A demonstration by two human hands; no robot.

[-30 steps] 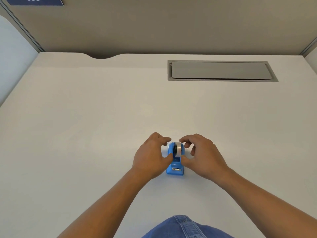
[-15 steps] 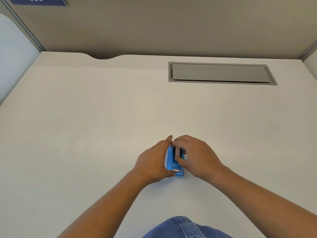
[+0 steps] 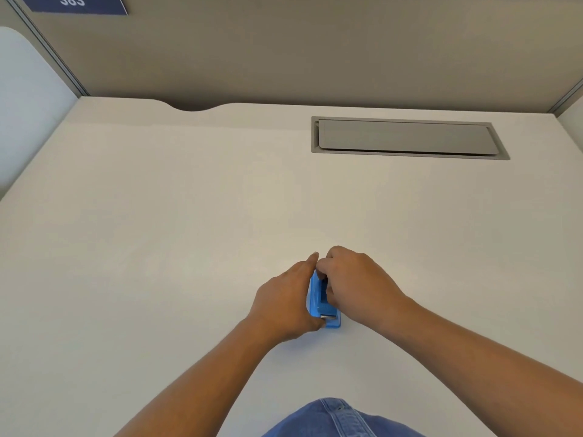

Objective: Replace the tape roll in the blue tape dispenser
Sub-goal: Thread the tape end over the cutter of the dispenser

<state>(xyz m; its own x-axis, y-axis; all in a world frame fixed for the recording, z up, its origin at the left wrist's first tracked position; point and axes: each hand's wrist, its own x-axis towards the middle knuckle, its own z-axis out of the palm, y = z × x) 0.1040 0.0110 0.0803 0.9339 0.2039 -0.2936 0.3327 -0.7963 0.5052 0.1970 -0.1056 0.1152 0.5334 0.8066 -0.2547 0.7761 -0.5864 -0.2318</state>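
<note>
1. Two hands meet over the blue tape dispenser (image 3: 323, 305) on the white table (image 3: 157, 231), near its front edge.
2. On the left, my left hand (image 3: 284, 301) lies flat against the dispenser's left side, fingers straight and close together, steadying it.
3. Between my hands, the dispenser stands on the table, its metal cutter end pointing toward me.
4. On the right, my right hand (image 3: 356, 279) curls over the dispenser's top, fingers tucked into it; whether they pinch the tape roll I cannot tell.
</note>
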